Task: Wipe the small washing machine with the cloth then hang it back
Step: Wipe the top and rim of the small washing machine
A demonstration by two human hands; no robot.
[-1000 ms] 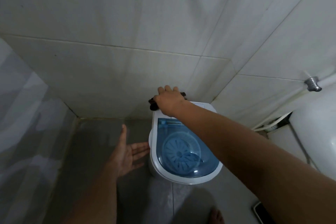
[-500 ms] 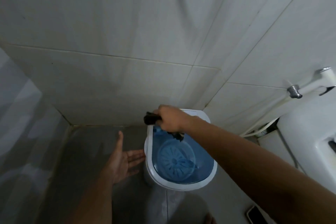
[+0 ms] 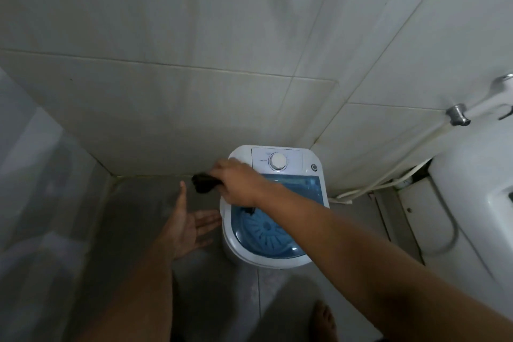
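A small white washing machine (image 3: 311,158) with a blue see-through lid (image 3: 294,233) and a round dial (image 3: 278,161) stands on the floor in the tiled corner. My right hand (image 3: 236,180) is closed around a dark cloth (image 3: 204,183) and rests on the machine's upper left edge. Part of the cloth sticks out to the left past the rim, and a bit shows under my wrist on the lid. My left hand (image 3: 188,228) is held out flat with fingers apart, just left of the machine and not touching it.
White tiled walls (image 3: 194,105) close in behind and on the right. A toilet (image 3: 472,216) stands at the right, with a spray hose and metal fitting (image 3: 458,115) on the wall. A white cord (image 3: 369,189) runs behind the machine. My bare foot (image 3: 323,319) is at the bottom.
My right hand has slid the cloth from the back control panel forward and left onto the machine's left edge, uncovering the dial. My left hand has stayed in place.
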